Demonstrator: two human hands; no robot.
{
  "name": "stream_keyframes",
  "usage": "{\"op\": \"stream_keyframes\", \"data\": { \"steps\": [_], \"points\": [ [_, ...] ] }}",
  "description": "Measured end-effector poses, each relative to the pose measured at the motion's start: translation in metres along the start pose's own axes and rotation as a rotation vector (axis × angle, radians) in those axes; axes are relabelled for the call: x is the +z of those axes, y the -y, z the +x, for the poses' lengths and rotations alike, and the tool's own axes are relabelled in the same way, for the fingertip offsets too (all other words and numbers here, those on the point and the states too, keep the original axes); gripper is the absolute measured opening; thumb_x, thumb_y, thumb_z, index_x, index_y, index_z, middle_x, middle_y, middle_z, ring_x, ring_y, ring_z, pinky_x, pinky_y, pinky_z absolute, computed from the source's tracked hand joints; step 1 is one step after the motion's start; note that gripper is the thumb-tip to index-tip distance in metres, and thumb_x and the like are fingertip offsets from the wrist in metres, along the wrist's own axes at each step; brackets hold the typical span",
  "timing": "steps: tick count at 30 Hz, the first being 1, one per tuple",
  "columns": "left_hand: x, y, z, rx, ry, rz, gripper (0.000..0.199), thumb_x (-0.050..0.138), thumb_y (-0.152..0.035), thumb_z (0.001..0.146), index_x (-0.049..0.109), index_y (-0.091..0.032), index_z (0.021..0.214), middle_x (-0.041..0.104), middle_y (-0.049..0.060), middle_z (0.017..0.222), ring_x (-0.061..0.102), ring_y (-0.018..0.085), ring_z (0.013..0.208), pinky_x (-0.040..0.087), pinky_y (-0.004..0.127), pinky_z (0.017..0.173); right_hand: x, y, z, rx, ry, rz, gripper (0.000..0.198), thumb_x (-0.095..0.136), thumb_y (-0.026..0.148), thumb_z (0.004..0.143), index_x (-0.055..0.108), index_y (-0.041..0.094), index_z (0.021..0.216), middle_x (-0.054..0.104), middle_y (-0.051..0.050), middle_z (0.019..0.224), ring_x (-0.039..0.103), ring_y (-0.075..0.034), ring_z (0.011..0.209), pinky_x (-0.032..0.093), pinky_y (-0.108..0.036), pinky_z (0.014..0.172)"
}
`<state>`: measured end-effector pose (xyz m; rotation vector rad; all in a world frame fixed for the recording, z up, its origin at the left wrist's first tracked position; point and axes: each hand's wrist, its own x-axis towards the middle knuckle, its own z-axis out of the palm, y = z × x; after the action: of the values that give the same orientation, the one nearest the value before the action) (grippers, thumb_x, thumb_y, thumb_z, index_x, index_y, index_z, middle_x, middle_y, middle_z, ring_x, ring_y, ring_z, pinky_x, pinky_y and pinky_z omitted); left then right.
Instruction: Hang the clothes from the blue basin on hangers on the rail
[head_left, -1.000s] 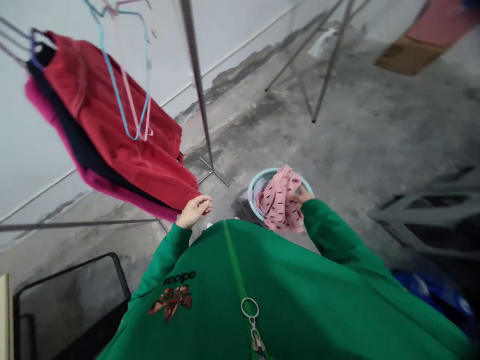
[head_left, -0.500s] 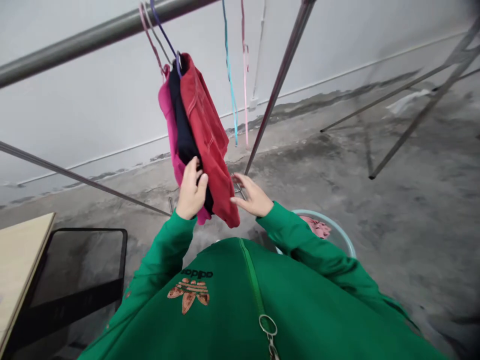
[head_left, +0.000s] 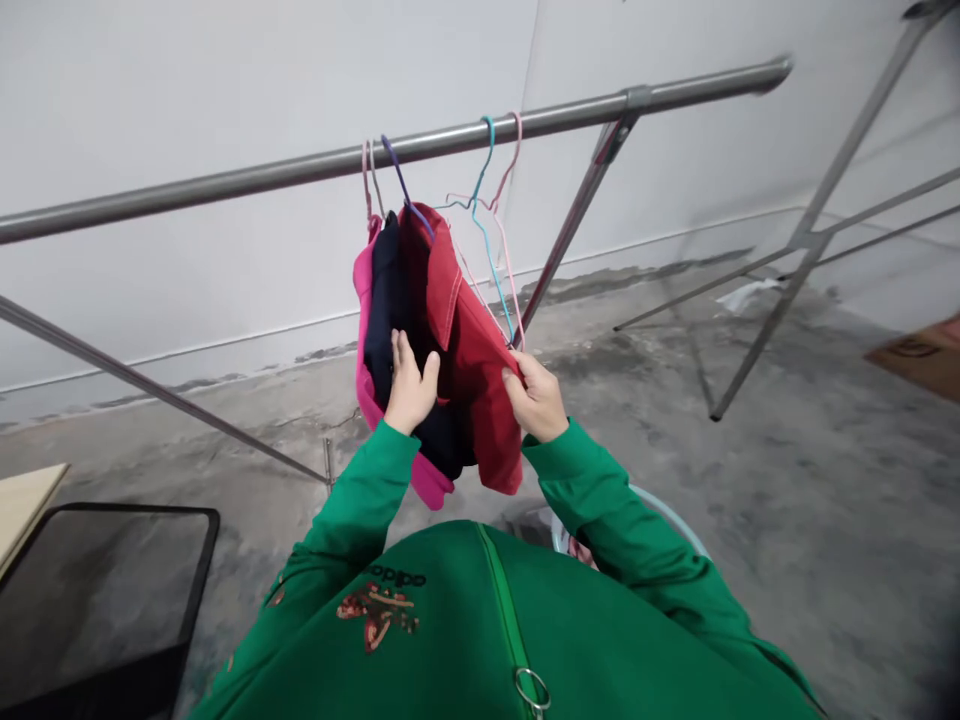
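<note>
Brand txt "adidas" (head_left: pixel 395 577), upside down, blk letters on chest of grn jacket (head_left: pixel 457 630), below L hand (head_left: pixel 412 385); one end unclear nr fold. Reddish trefoil logo (head_left: pixel 375 610) just under txt. Dk mark on cardbd box (head_left: pixel 919 355), well R of R hand (head_left: pixel 536 395), illegible.

- Light: soft, moderately bright, cool; source out of view.
- Highlight: dull sheen along the metal rail (head_left: pixel 255 182).
- Shadows: faint, soft-edged, on the right-hand wall (head_left: pixel 645 60) and floor (head_left: pixel 825 500).
- Corner, lower right: darkened.
- Distortion: wide-angle stretching toward edges.
- Blur: floor texture smeared; jacket emblem (head_left: pixel 377 612) indistinct.
</note>
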<state>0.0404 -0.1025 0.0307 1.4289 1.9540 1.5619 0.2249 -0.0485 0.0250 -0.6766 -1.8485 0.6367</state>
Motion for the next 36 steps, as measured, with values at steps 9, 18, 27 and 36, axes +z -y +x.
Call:
{"op": "stream_keyframes", "data": {
  "steps": [9,18,27,36],
  "points": [
    [0.006,-0.032,0.047,-0.170,0.227,-0.573,0.053,0.080,-0.053,0.057,0.063,-0.012,0.087,0.070,0.007,0.082,0.067,0.020,0.078,0.055,0.030,0.073,0.001,-0.003,0.001,-0.023,-0.029,-0.187,0.028,0.040,0.019,0.084,0.061,0.018,0.102,0.066,-0.009,0.095,0.062,-0.021,0.090,0.050,-0.034,0.083],
    [-0.021,-0.090,-0.003,0.137,0.711,-0.748,0.073,0.069,-0.056,0.072,0.048,-0.017,0.131,0.055,0.012,0.133,0.047,0.030,0.129,0.036,0.042,0.111,-0.008,0.061,-0.007,-0.343,-0.128,-0.425,0.070,0.052,0.020,0.078,0.027,0.010,0.143,0.039,-0.022,0.140,0.036,-0.032,0.134,0.039,-0.052,0.106],
    [-0.020,-0.101,-0.008,0.358,0.504,-0.174,0.071,0.038,-0.068,0.085,0.052,-0.012,0.126,0.049,0.018,0.134,0.041,0.031,0.131,0.029,0.044,0.114,0.001,0.048,0.003,-0.092,0.008,-0.134,0.035,0.043,0.019,0.083,0.060,0.015,0.113,0.069,-0.010,0.091,0.066,-0.022,0.082,0.054,-0.036,0.077],
    [-0.014,-0.047,0.010,0.489,0.484,-0.320,0.090,0.053,-0.060,0.083,0.008,-0.020,0.150,0.055,0.002,0.087,0.053,0.014,0.077,0.045,0.032,0.085,-0.032,0.021,0.008,0.493,-0.087,0.815,0.027,0.070,0.023,0.060,0.068,0.022,0.087,0.070,0.001,0.080,0.064,-0.015,0.071,0.053,-0.032,0.077]
  ]
}}
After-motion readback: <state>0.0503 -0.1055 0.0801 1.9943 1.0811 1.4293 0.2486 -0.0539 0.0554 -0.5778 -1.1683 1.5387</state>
